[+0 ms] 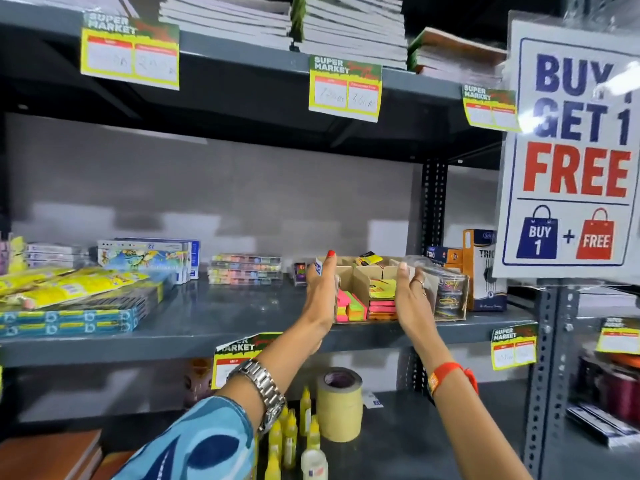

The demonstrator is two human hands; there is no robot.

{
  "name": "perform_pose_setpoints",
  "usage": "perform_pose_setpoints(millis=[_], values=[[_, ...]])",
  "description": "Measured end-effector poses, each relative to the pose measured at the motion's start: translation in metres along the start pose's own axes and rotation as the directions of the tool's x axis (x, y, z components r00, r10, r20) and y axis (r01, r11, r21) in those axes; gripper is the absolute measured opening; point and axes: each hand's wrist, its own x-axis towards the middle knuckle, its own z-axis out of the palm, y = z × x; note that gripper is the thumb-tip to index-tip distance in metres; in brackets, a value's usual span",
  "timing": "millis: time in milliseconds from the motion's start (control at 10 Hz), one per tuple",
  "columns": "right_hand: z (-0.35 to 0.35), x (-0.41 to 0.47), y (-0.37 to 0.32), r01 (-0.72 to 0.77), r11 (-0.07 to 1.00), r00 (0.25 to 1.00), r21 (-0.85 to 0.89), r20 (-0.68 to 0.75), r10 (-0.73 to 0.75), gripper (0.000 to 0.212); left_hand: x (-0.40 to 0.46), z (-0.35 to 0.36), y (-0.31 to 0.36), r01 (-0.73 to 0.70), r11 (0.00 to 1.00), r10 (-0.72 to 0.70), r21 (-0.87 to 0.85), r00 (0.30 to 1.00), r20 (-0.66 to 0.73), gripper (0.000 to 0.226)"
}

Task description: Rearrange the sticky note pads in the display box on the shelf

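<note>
Middle shelf (242,320) of a grey rack. A cardboard display box (360,275) stands near its front edge, holding pink, orange and yellow sticky note pads (363,301) in its compartments. The left hand (320,289) lies flat against the box's left wall, fingers straight. The right hand (410,292) is at the box's right side, fingers extended; whether it touches cannot be told. A packet of paper clips (450,294) sits just beside it.

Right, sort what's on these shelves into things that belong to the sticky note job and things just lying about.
Belongs to the job:
display box
sticky note pads
left hand
right hand

Just lying about:
paper clip boxes
tape roll
glue bottles
notebook stacks
offer sign
</note>
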Motion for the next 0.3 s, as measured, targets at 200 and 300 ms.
perform_pose_setpoints(millis=[200,300], values=[[0.0,0.001,0.004,0.018,0.999,0.999,0.032,0.033,-0.019,0.077,0.001,-0.002,0.003,-0.026,1.0,0.026,-0.004,0.999,0.042,0.106],[0.002,-0.007,0.008,0.113,0.982,0.988,-0.151,-0.086,-0.127,0.083,-0.007,-0.003,0.01,-0.026,0.994,0.025,0.105,1.0,0.011,0.092]])
